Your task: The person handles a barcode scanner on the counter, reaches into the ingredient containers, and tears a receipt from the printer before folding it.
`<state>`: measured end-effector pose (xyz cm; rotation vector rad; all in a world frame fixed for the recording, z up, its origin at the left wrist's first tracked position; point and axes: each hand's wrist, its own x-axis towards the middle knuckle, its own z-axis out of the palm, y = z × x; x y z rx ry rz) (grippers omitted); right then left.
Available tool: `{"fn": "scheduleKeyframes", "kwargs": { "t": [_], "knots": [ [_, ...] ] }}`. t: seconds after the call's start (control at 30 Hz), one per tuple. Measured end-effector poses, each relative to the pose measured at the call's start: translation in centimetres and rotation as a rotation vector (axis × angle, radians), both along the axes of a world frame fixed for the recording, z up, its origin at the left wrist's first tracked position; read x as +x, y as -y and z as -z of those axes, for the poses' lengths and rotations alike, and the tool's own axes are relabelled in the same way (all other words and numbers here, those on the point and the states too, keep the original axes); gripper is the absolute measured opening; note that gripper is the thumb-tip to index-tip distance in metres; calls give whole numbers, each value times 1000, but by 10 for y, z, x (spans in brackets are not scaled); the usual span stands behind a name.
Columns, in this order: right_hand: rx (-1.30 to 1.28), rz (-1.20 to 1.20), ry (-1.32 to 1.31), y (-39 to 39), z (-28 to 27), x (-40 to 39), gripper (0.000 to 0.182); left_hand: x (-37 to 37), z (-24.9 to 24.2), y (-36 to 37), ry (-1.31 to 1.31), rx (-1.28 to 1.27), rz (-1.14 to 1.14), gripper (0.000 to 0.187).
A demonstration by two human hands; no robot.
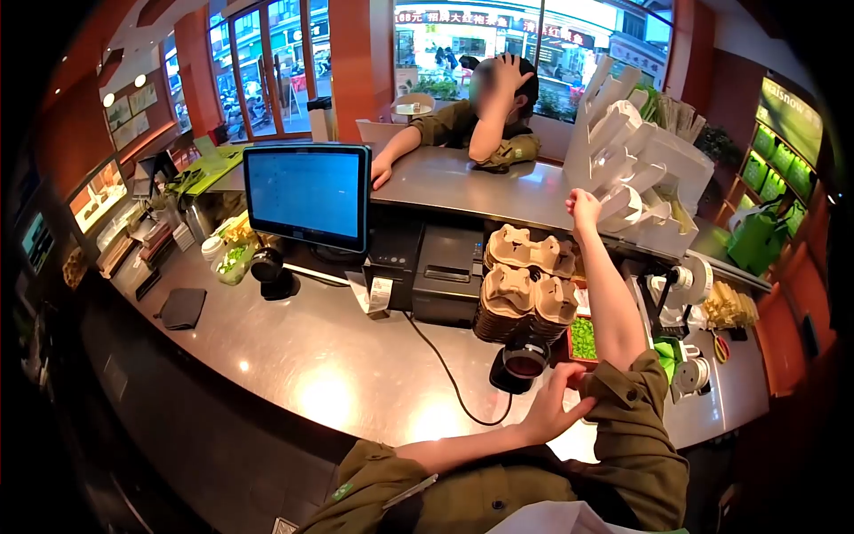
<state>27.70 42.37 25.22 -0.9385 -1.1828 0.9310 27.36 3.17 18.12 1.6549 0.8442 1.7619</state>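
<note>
My right arm stretches forward over the counter, and my right hand (583, 210) is closed with its fingers curled. It is beside the white tiered rack (688, 160), close to the white curved pieces (620, 206) in it; whether it grips anything is hidden. My left hand (551, 407) is nearer my body, below the rolled cuff of my right sleeve (623, 392). Its fingers and thumb are apart and it holds nothing. Just ahead of it is a small black scanner-like device (525, 360), in front of stacked brown cardboard cup carriers (509, 298).
A monitor (307, 196) and black printers (447, 267) stand on the metal counter (329, 356). A cable (449, 374) runs across it. A person (485, 120) leans on the raised ledge opposite, one hand to the head. Ribbon spools (694, 280) and scissors (721, 347) are at the right.
</note>
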Motion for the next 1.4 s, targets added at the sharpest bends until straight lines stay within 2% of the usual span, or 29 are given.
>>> {"fn": "scheduleKeyframes", "kwargs": {
  "t": [0.07, 0.1, 0.2, 0.23, 0.33, 0.37, 0.43, 0.47, 0.5, 0.53, 0.6, 0.63, 0.67, 0.73, 0.77, 0.83, 0.87, 0.9, 0.93, 0.97, 1.0, 1.07, 1.13, 1.2, 1.23, 1.27, 1.33, 1.4],
  "knots": [
    [-27, 18, -171, -1, -5, -1, 14, 10, 8, 3, 64, 88, -4, 51],
    [-46, 42, -195, -2, -7, -4, 13, 16, 8, 3, 152, 72, 56, 56],
    [-56, 80, -292, -3, -2, -22, 15, 21, 0, -7, 234, -73, 56, 56],
    [-57, 67, -292, -2, 1, -27, 15, 18, -6, -12, 299, -122, 48, 46],
    [-85, 87, -263, -16, 11, -41, 15, 4, -6, -34, 254, -191, 19, 32],
    [-99, 68, -260, -18, 12, -46, 15, 0, -11, -39, 334, -161, 4, 20],
    [-122, 33, -254, -23, 13, -54, 15, -11, -7, -44, 331, -219, 119, 21],
    [-156, 5, -172, -26, 16, -56, 17, -18, -3, -45, 332, -249, 177, 21],
    [-126, -10, -11, -38, 30, -57, 22, -26, 3, -42, 473, -385, 428, 24],
    [-90, -27, 149, -52, 40, -60, 26, -23, 8, -42, 747, -565, 644, 30],
    [17, 12, 569, -48, 58, -63, 39, -40, 3, -51, 952, -678, 963, 37],
    [37, 1, 822, -49, 68, -64, 54, -44, 14, -65, 926, -667, 1060, 40],
    [63, -93, 1305, -27, 46, -66, 68, -53, 15, -76, 848, -576, 1232, 37],
    [90, 5, 1456, -14, 52, -75, 76, -57, 3, -85, 392, -627, 821, 30],
    [82, -31, 1469, -14, 49, -77, 76, -64, 14, -98, 162, -427, 732, 22],
    [51, -104, 1503, -15, 46, -73, 77, -90, -24, -102, 257, -578, 620, 20],
    [82, -98, 1509, -17, 48, -71, 77, -97, -20, -120, 187, -345, 320, 18],
    [110, -96, 1512, -19, 50, -70, 77, -109, -30, -136, 266, -304, 217, 19],
    [142, -95, 1508, -21, 53, -70, 77, -126, -30, -159, 235, -344, 89, 18],
    [197, -85, 1493, -23, 55, -69, 76, -139, -42, -182, 121, -124, -123, 16],
    [242, -93, 1486, -25, 57, -66, 74, -155, -50, -208, 16, -11, -239, 14],
    [338, -101, 1468, -31, 55, -61, 72, -184, -61, -253, -215, 18, -486, 13],
    [429, -110, 1385, -32, 53, -57, 65, -218, -50, -303, -601, -15, -686, 16],
    [442, -146, 1355, -33, 46, -57, 63, -249, -29, -339, -903, 176, -986, 26],
    [422, -155, 1354, -33, 44, -58, 63, -266, -3, -358, -1021, 11, -972, 40],
    [403, -167, 1361, -36, 44, -59, 64, -265, -10, -358, -1096, -324, -917, 50],
    [359, -185, 1377, -43, 46, -61, 66, -261, -10, -364, -1046, -385, -876, 55],
    [342, -160, 1426, -45, 46, -63, 70, -262, -11, -363, -1145, -412, -880, 54]
  ]
}}
